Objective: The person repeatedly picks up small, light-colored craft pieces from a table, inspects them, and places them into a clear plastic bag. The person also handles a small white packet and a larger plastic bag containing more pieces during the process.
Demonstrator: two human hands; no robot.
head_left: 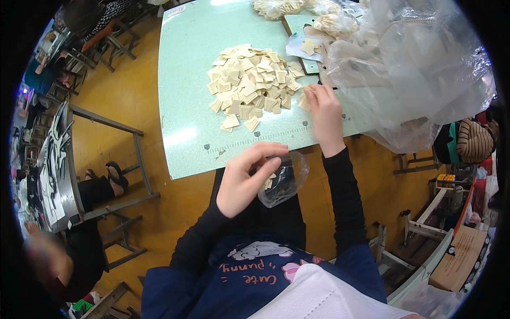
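Note:
A heap of small flat cream-coloured pieces (249,80) with cut corners lies on the pale green tabletop (186,106). Over the table's front edge, my left hand (245,178) grips the rim of a small clear plastic bag (289,186), thumb and fingers curled round it. Some cream pieces (270,182) show inside that bag. To the right of the heap, my right hand (326,114) pinches a cream piece (304,101) at its fingertips; whether more than one is there I cannot tell.
A large clear plastic bag (409,69) spreads over the table's right side. Filled bags (279,7) and a small packet (304,48) lie at the back. Ruler marks (255,135) run along the front edge. Co-workers sit on the left near a metal-legged table (106,119).

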